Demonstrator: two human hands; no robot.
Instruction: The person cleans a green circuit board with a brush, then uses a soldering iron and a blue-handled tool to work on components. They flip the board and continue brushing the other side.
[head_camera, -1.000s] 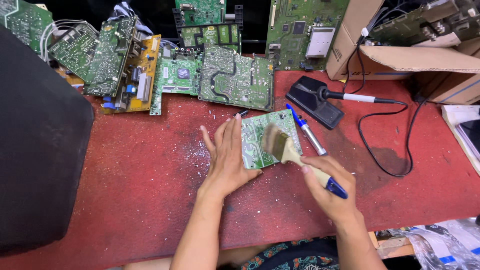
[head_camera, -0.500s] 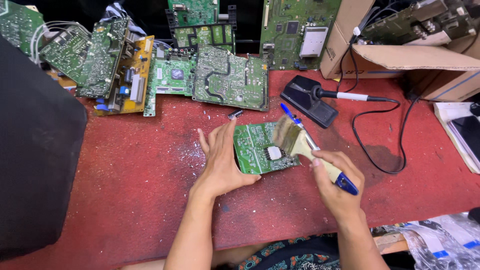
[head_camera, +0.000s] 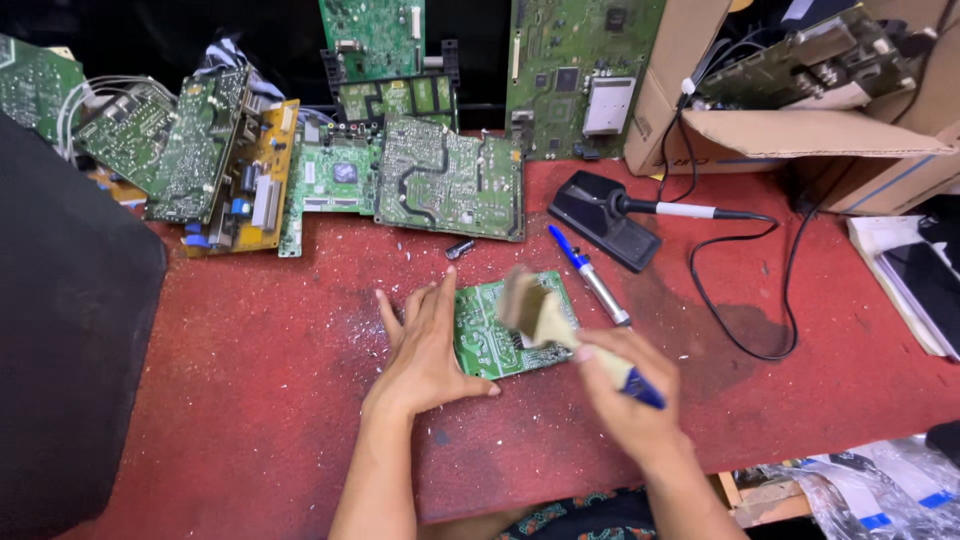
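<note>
A small green circuit board (head_camera: 487, 335) lies solder side up on the red mat (head_camera: 250, 380). My left hand (head_camera: 428, 350) rests flat at its left edge, fingers spread, thumb along the board's lower edge. My right hand (head_camera: 628, 400) grips a paintbrush (head_camera: 560, 325) with a blue handle; its pale bristles are blurred over the right part of the board.
Several green and yellow circuit boards (head_camera: 450, 180) lie along the back of the mat. A soldering iron on a black stand (head_camera: 610, 215) and a blue pen-like tool (head_camera: 590, 275) lie right of the board. Cardboard box (head_camera: 800, 130) at back right; a dark object (head_camera: 70, 350) at left.
The brush has swept leftward over the board. The board and both hands have shifted slightly as the view moved.
</note>
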